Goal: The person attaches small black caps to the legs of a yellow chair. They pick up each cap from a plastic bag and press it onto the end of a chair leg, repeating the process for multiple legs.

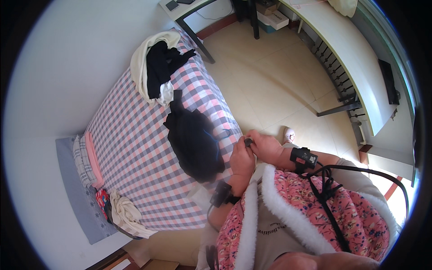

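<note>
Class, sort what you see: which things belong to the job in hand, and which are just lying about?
In the job:
- small dark item, too small to identify, in the fingers
- probably the black bundle nearby

Lying about:
- black cloth
- cream fabric around it
- white box

A plain white wall (pixel 58 76) rises at ten o'clock, with a checked bed (pixel 135 148) beside it at nine. I see beige floor tiles (pixel 270 76) at one o'clock, a dark-legged table (pixel 191 9) at twelve, a long pale desk (pixel 355 58) at two, and bright light (pixel 397 202) at four.
</note>
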Demonstrator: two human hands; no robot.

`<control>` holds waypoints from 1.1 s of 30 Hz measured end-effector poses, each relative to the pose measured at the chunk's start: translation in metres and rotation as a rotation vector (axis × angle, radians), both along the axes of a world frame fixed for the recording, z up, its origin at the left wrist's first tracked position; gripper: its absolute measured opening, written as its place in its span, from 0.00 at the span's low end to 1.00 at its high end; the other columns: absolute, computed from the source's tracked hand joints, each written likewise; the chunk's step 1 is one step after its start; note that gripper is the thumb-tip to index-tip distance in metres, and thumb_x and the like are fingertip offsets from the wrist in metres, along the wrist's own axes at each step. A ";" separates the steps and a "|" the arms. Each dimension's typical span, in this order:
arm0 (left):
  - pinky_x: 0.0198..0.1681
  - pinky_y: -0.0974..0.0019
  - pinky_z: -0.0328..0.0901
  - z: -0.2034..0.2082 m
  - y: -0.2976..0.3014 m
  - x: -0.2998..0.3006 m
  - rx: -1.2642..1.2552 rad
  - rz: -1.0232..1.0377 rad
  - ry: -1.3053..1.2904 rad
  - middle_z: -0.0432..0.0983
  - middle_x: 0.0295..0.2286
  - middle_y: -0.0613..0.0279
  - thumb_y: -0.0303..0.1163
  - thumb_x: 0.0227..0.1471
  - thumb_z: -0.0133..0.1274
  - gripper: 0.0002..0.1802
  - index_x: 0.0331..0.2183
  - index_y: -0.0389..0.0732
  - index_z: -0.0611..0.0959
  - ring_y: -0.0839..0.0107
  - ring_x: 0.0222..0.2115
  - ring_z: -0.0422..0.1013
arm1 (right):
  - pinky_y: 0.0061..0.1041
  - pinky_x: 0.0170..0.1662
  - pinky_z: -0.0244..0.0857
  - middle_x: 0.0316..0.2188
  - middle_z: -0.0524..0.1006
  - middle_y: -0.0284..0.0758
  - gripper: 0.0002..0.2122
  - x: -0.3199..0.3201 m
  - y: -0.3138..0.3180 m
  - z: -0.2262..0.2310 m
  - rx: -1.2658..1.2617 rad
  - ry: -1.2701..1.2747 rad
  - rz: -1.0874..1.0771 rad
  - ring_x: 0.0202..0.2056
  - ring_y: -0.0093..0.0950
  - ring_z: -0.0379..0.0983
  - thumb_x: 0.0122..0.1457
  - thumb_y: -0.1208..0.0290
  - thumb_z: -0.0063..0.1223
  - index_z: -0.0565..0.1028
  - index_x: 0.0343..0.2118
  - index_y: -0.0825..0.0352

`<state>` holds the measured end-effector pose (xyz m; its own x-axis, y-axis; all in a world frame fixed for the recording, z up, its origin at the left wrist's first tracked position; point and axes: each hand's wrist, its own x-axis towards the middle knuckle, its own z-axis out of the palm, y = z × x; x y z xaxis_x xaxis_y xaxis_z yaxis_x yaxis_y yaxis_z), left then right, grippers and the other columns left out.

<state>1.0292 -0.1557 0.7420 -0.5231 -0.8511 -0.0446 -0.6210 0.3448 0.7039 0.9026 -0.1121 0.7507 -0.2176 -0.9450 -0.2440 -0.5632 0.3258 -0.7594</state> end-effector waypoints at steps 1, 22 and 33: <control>0.37 0.49 0.66 0.001 0.001 -0.001 0.021 0.008 -0.005 0.73 0.39 0.44 0.34 0.54 0.44 0.20 0.48 0.39 0.70 0.45 0.37 0.71 | 0.39 0.36 0.67 0.30 0.77 0.43 0.15 -0.001 0.000 0.001 0.072 -0.119 -0.060 0.32 0.44 0.74 0.59 0.63 0.44 0.63 0.46 0.64; 0.37 0.52 0.67 -0.011 0.003 0.006 0.082 -0.031 -0.073 0.76 0.35 0.49 0.35 0.54 0.42 0.17 0.46 0.45 0.74 0.50 0.34 0.73 | 0.39 0.35 0.68 0.26 0.77 0.46 0.11 0.000 0.000 -0.023 0.275 -0.448 -0.222 0.28 0.46 0.74 0.54 0.68 0.47 0.68 0.39 0.66; 0.37 0.51 0.66 -0.018 0.006 0.003 0.143 -0.039 -0.126 0.76 0.34 0.49 0.35 0.52 0.43 0.16 0.43 0.44 0.76 0.50 0.34 0.72 | 0.36 0.34 0.69 0.25 0.77 0.43 0.10 -0.003 0.004 -0.041 0.069 -0.032 -0.009 0.29 0.40 0.75 0.52 0.68 0.51 0.71 0.36 0.65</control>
